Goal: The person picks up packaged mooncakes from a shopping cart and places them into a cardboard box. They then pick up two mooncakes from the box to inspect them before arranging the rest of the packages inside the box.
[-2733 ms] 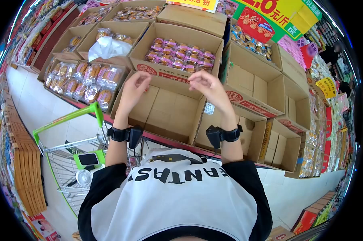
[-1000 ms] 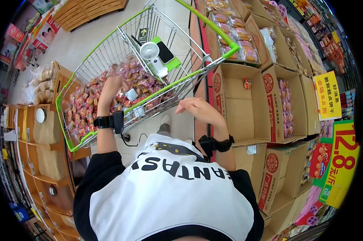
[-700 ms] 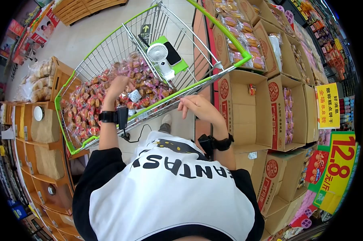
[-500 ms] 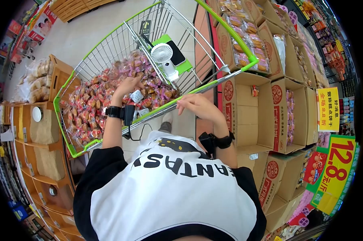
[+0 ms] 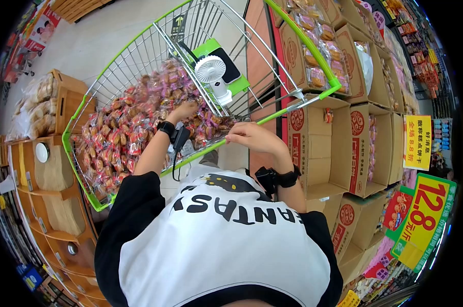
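Pale floor tiles [image 5: 124,38] spread across the upper part of the view, with a dark floor sign [image 5: 178,28] showing an arrow, and a reddish-brown floor strip [image 5: 260,33] borders the display of cardboard boxes [image 5: 321,169] on the right. A wooden shelving unit [image 5: 49,225] with divided compartments stands at the left, near a wooden crate [image 5: 70,100] of bagged goods. A slatted wooden stand [image 5: 75,9] sits at the top. Packed shelves [image 5: 413,46] fill the far right, near a yellow sign [image 5: 417,143] and a yellow-and-green price sign [image 5: 423,222], and bright light strips [image 5: 436,244] shine at the edge
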`<state>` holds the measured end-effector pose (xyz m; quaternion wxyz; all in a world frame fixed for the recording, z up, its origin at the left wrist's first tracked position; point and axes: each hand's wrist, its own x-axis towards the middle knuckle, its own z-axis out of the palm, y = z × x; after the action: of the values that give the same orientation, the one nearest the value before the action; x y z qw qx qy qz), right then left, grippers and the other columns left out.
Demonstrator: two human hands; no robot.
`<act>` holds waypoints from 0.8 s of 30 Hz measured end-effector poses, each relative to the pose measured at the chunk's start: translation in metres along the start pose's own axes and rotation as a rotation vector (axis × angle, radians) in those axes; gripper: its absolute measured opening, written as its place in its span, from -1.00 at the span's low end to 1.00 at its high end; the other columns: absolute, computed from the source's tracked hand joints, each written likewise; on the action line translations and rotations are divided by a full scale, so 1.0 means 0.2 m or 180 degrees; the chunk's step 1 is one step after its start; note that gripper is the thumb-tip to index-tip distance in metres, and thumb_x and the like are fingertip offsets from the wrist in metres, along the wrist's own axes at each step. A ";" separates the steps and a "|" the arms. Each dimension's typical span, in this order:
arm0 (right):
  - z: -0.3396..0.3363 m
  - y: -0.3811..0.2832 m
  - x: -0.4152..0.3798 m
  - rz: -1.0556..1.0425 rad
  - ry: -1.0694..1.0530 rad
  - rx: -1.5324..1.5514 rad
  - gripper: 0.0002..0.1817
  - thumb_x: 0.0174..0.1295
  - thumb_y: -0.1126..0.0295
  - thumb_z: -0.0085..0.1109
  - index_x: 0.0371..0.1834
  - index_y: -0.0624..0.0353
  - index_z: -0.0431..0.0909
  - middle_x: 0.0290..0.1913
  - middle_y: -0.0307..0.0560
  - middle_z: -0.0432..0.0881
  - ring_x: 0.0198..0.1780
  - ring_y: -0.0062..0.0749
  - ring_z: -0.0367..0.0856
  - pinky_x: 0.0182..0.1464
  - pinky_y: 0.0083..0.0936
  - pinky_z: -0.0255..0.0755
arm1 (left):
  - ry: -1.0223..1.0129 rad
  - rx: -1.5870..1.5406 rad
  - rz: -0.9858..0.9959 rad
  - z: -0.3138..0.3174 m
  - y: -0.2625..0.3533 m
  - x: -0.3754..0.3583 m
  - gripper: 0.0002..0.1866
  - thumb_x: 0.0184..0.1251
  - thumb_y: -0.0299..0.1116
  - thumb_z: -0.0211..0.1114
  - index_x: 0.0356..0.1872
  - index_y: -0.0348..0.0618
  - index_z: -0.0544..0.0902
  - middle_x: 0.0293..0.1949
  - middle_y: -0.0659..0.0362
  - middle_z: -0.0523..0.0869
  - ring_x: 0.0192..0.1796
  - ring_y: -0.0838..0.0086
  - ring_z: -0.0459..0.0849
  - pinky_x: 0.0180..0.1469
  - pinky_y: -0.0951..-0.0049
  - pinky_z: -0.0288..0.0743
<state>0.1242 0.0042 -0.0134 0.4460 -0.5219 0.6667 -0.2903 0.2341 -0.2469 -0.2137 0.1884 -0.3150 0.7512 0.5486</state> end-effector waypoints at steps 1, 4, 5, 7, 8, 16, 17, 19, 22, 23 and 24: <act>0.00 0.00 0.00 0.0023 0.0003 0.0015 -0.71 0.19 0.24 -0.02 -0.32 0.27 0.57 -0.37 -0.06 0.52 -0.30 -0.33 0.47 -0.22 -0.51 0.33 | -0.0027 0.0001 -0.0006 0.03 -0.04 0.04 -0.66 0.15 -0.10 0.02 -0.23 -0.16 0.53 -0.42 0.21 0.57 -0.42 0.48 0.58 -0.50 0.46 0.43; 0.01 0.03 0.02 0.0051 0.0057 0.0126 -0.71 0.19 0.25 -0.01 -0.32 0.28 0.56 -0.36 -0.05 0.52 -0.31 -0.32 0.47 -0.23 -0.50 0.33 | 0.0062 -0.0043 -0.0088 0.13 -0.18 0.20 -0.70 0.06 -0.20 0.13 -0.29 -0.23 0.52 -0.49 0.15 0.59 -0.48 0.40 0.58 -0.47 0.38 0.46; 0.02 0.04 0.02 0.0016 0.0117 0.0167 -0.68 0.18 0.22 -0.01 -0.34 0.30 0.55 -0.40 -0.02 0.51 -0.33 -0.26 0.47 -0.24 -0.46 0.33 | 0.0032 -0.0043 -0.0093 0.17 -0.25 0.25 -0.70 0.06 -0.20 0.13 -0.29 -0.23 0.52 -0.49 0.15 0.59 -0.48 0.40 0.58 -0.47 0.38 0.46; 0.03 0.05 0.02 0.0005 0.0182 0.0216 -0.66 0.17 0.19 -0.01 -0.36 0.31 0.54 -0.43 0.02 0.49 -0.36 -0.20 0.47 -0.26 -0.42 0.33 | 0.0105 0.0315 0.0786 0.22 -0.37 0.34 -0.71 -0.02 -0.25 0.19 -0.32 -0.24 0.52 -0.50 0.03 0.60 -0.47 0.27 0.58 -0.42 0.34 0.45; 0.03 0.05 0.02 0.0068 0.0144 0.0251 -0.66 0.18 0.19 -0.01 -0.37 0.31 0.53 -0.44 0.01 0.49 -0.35 -0.20 0.47 -0.26 -0.42 0.33 | 0.0091 0.0341 0.0815 0.25 -0.43 0.38 -0.69 -0.07 -0.29 0.20 -0.29 -0.24 0.51 -0.42 -0.09 0.59 -0.37 0.14 0.57 -0.32 0.27 0.43; 0.06 0.10 0.01 0.0418 0.0191 0.0443 -0.67 0.18 0.21 -0.01 -0.37 0.32 0.52 -0.40 0.03 0.50 -0.34 -0.22 0.47 -0.27 -0.45 0.33 | -0.0460 0.1080 0.0077 0.40 -0.42 0.37 -0.36 -0.21 -0.18 0.32 0.01 -0.19 0.41 -0.18 -0.25 0.49 -0.06 -0.01 0.50 -0.01 0.24 0.39; 0.06 0.10 0.00 0.0368 0.0245 0.0488 -0.68 0.18 0.22 -0.01 -0.36 0.32 0.52 -0.40 0.02 0.51 -0.35 -0.23 0.47 -0.28 -0.46 0.33 | -0.0488 0.1081 0.0089 0.44 -0.46 0.38 -0.36 -0.21 -0.18 0.32 0.01 -0.19 0.41 -0.18 -0.25 0.49 -0.06 -0.01 0.50 -0.01 0.24 0.39; 0.06 0.10 0.00 0.0336 0.0312 0.0534 -0.68 0.18 0.22 -0.01 -0.36 0.32 0.52 -0.41 0.02 0.51 -0.36 -0.24 0.47 -0.28 -0.46 0.33 | -0.0179 0.1148 0.0276 0.50 -0.54 0.43 -0.36 -0.20 -0.17 0.32 0.02 -0.18 0.41 -0.03 -0.34 0.35 -0.04 -0.08 0.47 -0.01 0.21 0.39; 0.05 0.07 -0.01 0.0597 0.0185 0.0626 -0.76 0.18 0.33 -0.01 -0.35 0.32 0.53 -0.38 -0.10 0.52 -0.32 -0.44 0.46 -0.23 -0.58 0.32 | -0.0213 0.1014 0.0072 0.48 -0.40 0.32 -0.36 -0.18 -0.12 0.34 0.01 -0.15 0.41 -0.01 -0.32 0.29 0.00 -0.11 0.44 -0.01 0.14 0.39; 0.06 0.07 -0.01 0.0589 0.0210 0.0645 -0.76 0.19 0.33 -0.01 -0.35 0.32 0.53 -0.38 -0.10 0.52 -0.32 -0.44 0.46 -0.23 -0.58 0.32 | -0.0239 0.0949 -0.0136 0.47 -0.35 0.29 -0.36 -0.17 -0.10 0.34 0.01 -0.14 0.42 -0.03 -0.29 0.31 0.01 -0.12 0.42 -0.02 0.11 0.38; 0.06 0.07 -0.01 0.0577 0.0236 0.0663 -0.76 0.19 0.33 -0.01 -0.34 0.31 0.53 -0.38 -0.10 0.52 -0.32 -0.44 0.46 -0.23 -0.58 0.32 | -0.0087 0.1264 -0.0126 0.49 -0.36 0.31 -0.42 -0.12 -0.13 0.32 -0.01 -0.13 0.43 -0.04 -0.24 0.31 -0.02 -0.10 0.44 -0.03 0.11 0.39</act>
<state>0.1284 0.0105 -0.0309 0.4973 -0.3993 0.6933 -0.3355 0.2323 -0.1855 -0.3350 0.2678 -0.2789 0.8357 0.3901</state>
